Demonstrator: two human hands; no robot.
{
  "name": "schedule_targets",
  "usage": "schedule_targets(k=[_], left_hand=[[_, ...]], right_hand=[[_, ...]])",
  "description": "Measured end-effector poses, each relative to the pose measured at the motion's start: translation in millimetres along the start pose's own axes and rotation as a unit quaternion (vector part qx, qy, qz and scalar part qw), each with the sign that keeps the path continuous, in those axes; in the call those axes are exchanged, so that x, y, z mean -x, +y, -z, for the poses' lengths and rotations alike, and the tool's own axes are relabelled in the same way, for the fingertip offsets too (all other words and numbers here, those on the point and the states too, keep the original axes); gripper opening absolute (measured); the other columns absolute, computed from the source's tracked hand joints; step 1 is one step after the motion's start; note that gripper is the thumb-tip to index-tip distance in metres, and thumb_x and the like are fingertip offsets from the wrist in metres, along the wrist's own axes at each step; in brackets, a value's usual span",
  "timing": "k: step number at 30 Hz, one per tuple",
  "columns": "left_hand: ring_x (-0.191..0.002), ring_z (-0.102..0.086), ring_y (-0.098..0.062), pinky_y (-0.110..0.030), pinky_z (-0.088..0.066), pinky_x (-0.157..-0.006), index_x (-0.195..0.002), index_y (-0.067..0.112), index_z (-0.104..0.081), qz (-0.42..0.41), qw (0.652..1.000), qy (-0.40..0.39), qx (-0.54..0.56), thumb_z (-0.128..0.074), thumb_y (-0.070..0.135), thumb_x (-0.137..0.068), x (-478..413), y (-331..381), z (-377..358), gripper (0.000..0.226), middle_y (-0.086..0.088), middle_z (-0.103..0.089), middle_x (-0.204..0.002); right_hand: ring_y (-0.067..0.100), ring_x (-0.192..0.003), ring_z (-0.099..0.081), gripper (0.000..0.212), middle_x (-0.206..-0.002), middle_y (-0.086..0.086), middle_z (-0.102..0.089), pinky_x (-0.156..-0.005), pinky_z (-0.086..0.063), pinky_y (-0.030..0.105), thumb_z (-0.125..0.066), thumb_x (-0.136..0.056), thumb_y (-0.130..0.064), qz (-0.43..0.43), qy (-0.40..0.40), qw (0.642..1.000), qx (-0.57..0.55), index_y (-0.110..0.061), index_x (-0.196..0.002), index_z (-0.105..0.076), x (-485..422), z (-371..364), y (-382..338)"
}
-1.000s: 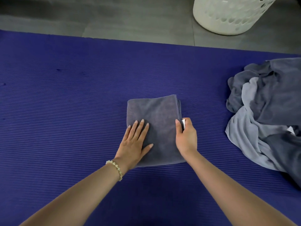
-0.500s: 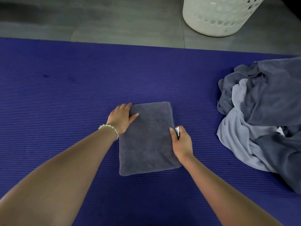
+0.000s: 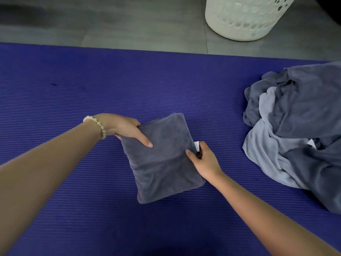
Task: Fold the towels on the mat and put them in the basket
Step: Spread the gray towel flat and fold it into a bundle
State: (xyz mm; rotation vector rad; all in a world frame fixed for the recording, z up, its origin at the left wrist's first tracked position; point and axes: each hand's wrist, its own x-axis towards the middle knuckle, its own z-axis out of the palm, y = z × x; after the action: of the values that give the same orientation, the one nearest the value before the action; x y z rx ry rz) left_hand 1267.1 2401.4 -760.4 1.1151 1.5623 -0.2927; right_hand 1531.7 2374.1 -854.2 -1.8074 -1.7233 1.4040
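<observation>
So since a second ago the left hand [image 3: 121,126] has gone from lying flat on top of the folded towel [image 3: 166,163] to grabbing its left edge, and the towel now sits turned at an angle with that side lifted a bit off the mat [image 3: 73,89]. The left thumb lies on top and the other fingers tuck underneath, so it's a proper grip. The right hand [image 3: 204,159] pinches the right edge, thumb on top and fingers curled round the side right by a little white tag [image 3: 196,145]. Count-wise: one folded dark grey towel in the middle of the mat, one purple ribbed mat, one white holey basket [image 3: 245,21], and one messy pile [image 3: 299,126] on the right end of the mat with dark grey and lighter grey towels tangled up, can't tell exactly how many. There's also one beaded bracelet [image 3: 96,124] on the left wrist. The basket stands on the grey floor [image 3: 129,24] just past the mat's far edge, off to the right. There's bare mat between the folded towel and the pile, and loads of it to the left and on the near side.
</observation>
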Motion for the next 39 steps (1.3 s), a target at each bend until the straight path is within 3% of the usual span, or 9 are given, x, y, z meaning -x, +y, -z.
schedule_targets(k=[5,12,19,22,26,29,33,36,39], left_hand=[[-0.101,-0.066,-0.014,-0.022,-0.052,-0.08,-0.117,0.024,-0.062,-0.043,0.982,0.043,0.18,-0.073,0.027,-0.08,29.0,-27.8,-28.8,0.038,0.006,-0.071,-0.108],[-0.101,-0.067,-0.007,-0.025,-0.051,-0.084,-0.124,0.035,-0.055,-0.147,0.939,0.053,0.308,-0.072,0.021,-0.08,71.7,-22.4,-44.9,0.049,0.012,-0.07,-0.112],[-0.096,-0.069,-0.007,-0.024,-0.055,-0.077,-0.12,0.035,-0.058,-0.22,0.896,0.09,0.375,-0.067,0.02,-0.082,118.8,30.0,-25.0,0.042,0.012,-0.072,-0.106],[-0.093,-0.07,-0.01,-0.022,-0.058,-0.071,-0.119,0.03,-0.058,-0.249,0.865,0.127,0.416,-0.066,0.022,-0.08,137.9,30.8,-14.0,0.041,0.008,-0.073,-0.106],[-0.102,-0.067,-0.007,-0.027,-0.055,-0.083,-0.126,0.039,-0.052,-0.256,0.849,0.189,0.421,-0.065,0.029,-0.081,134.0,-12.0,-18.3,0.048,0.014,-0.068,-0.115],[-0.105,-0.063,0.0,-0.031,-0.049,-0.096,-0.128,0.046,-0.046,-0.189,0.871,0.236,0.386,-0.067,0.028,-0.083,106.0,-71.2,-51.7,0.053,0.019,-0.066,-0.116],[-0.113,-0.057,-0.019,-0.035,-0.053,-0.089,-0.149,0.04,-0.01,-0.048,0.909,0.285,0.301,-0.071,0.032,-0.084,57.5,-141.0,-113.9,0.09,0.0,-0.044,-0.142],[-0.136,-0.033,-0.02,-0.038,-0.031,-0.113,-0.149,0.038,-0.019,-0.072,0.911,0.397,0.082,-0.056,0.063,-0.079,33.1,-155.1,-139.1,0.084,0.002,-0.028,-0.152],[-0.144,-0.026,-0.023,-0.033,-0.01,-0.117,-0.149,0.036,-0.023,-0.171,0.89,0.374,-0.197,-0.041,0.075,-0.076,13.4,-143.0,-152.8,0.085,0.002,-0.027,-0.156]], right_hand=[[0.009,-0.085,-0.049,0.041,-0.096,-0.007,-0.047,-0.073,-0.042,0.02,-0.072,-0.08,-0.041,0.011,0.096,0.995,0.021,-0.017,-0.1,-0.046,27.6,-5.4,7.3],[0.017,-0.088,-0.062,0.039,-0.095,0.003,-0.058,-0.084,-0.056,0.04,-0.066,-0.084,-0.043,-0.112,0.006,0.986,-0.123,-0.013,-0.096,-0.045,45.0,-22.4,-13.4],[0.019,-0.1,-0.065,0.082,-0.116,0.006,-0.062,-0.084,-0.055,0.032,-0.06,-0.077,-0.067,-0.231,-0.176,0.917,-0.274,-0.009,-0.133,-0.049,46.4,2.5,-59.5],[0.021,-0.112,-0.064,0.064,-0.123,0.005,-0.066,-0.099,-0.046,0.037,-0.045,-0.088,-0.065,-0.17,-0.303,0.845,-0.407,-0.017,-0.128,-0.059,43.5,17.3,-85.0],[0.022,-0.11,-0.065,0.046,-0.119,0.007,-0.068,-0.094,-0.051,0.035,-0.061,-0.089,-0.045,-0.124,-0.257,0.831,-0.477,-0.015,-0.124,-0.063,28.5,24.4,-109.0],[0.019,-0.095,-0.07,0.032,-0.112,0.003,-0.071,-0.071,-0.055,0.026,-0.069,-0.086,-0.03,-0.075,-0.122,0.928,-0.344,-0.019,-0.115,-0.063,18.6,6.9,-95.9],[0.011,-0.1,-0.057,0.034,-0.126,0.002,-0.059,-0.083,-0.045,0.024,-0.062,-0.092,-0.026,-0.022,0.012,0.998,-0.056,-0.02,-0.124,-0.052,16.5,-27.8,-51.6],[0.011,-0.129,-0.041,0.05,-0.146,-0.003,-0.039,-0.105,-0.037,0.027,-0.056,-0.094,-0.031,0.126,0.049,0.984,0.12,-0.018,-0.14,-0.041,28.0,-44.6,-23.3],[0.001,-0.143,-0.009,0.06,-0.156,-0.013,-0.018,-0.119,-0.009,0.027,-0.042,-0.094,-0.052,0.321,-0.084,0.901,0.28,-0.027,-0.148,-0.03,35.9,-53.2,-5.5]])
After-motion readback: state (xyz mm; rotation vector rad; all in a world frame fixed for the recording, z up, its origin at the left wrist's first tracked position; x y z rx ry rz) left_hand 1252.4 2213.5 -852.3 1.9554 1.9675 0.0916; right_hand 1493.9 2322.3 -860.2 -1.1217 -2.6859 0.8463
